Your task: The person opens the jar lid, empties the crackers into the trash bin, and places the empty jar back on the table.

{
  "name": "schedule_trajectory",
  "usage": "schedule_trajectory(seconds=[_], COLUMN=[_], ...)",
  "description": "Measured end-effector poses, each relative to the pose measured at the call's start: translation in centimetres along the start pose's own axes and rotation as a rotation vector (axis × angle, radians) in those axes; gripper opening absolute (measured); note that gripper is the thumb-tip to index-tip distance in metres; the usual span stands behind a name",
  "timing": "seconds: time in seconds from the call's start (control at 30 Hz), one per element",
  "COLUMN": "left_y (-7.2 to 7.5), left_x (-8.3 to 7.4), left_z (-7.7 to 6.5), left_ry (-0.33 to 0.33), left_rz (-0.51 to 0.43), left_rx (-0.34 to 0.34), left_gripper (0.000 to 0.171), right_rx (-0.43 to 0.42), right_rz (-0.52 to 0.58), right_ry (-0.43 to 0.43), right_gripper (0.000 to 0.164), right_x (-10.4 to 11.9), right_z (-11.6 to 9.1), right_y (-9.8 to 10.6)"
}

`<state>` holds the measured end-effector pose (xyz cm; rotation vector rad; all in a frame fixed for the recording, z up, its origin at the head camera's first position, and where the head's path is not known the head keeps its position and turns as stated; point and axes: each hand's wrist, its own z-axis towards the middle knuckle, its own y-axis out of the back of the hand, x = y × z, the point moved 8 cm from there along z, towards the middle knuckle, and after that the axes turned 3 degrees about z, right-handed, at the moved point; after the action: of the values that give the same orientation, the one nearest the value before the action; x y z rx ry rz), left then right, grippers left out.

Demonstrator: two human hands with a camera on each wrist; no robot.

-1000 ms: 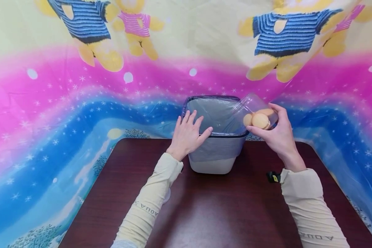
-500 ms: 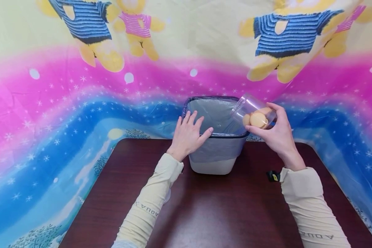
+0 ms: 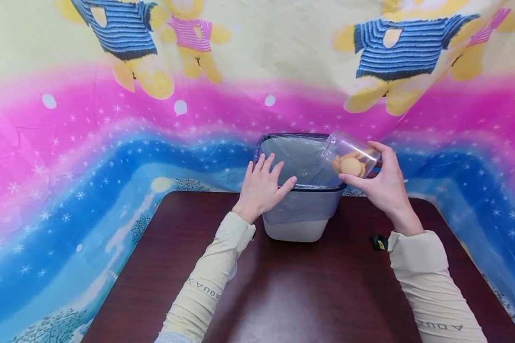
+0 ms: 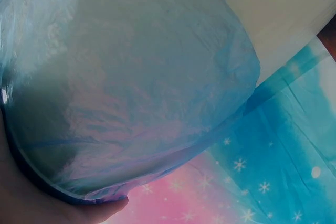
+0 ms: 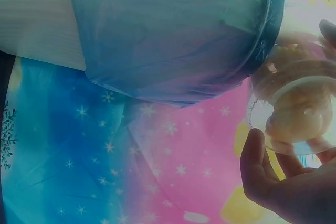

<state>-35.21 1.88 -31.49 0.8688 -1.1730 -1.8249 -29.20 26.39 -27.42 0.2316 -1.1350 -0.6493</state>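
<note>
My right hand grips a clear plastic jar round its base end. The jar lies tilted, its mouth pointing left over the right rim of a trash bin. Several round, pale cookies sit inside it, along the lower side. In the right wrist view, the cookies show through the jar's round bottom, with thumb and fingers about it. My left hand, fingers spread, rests at the bin's near left rim. The left wrist view shows fingers along that rim.
A thin translucent bag lines the bin and folds down over its outside. The bin stands near the far edge of a dark wooden table. Just behind hangs a printed cloth with bears and snowflakes.
The jar has tipped a little further, and the cookies have slid leftward from its base toward its mouth. My left hand and the bin keep their places.
</note>
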Motion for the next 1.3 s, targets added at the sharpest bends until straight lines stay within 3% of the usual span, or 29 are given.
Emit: schedule_trajectory(seconds=[1.3], left_y=[0.0], left_x=[-0.1], left_z=[0.1], left_ry=[0.004], left_rz=[0.013], left_rx=[0.001], left_gripper=[0.069], right_rx=[0.016], right_rz=[-0.054], right_ry=[0.05], right_gripper=[0.09], right_x=[1.0], right_z=[0.0], right_y=[-0.3])
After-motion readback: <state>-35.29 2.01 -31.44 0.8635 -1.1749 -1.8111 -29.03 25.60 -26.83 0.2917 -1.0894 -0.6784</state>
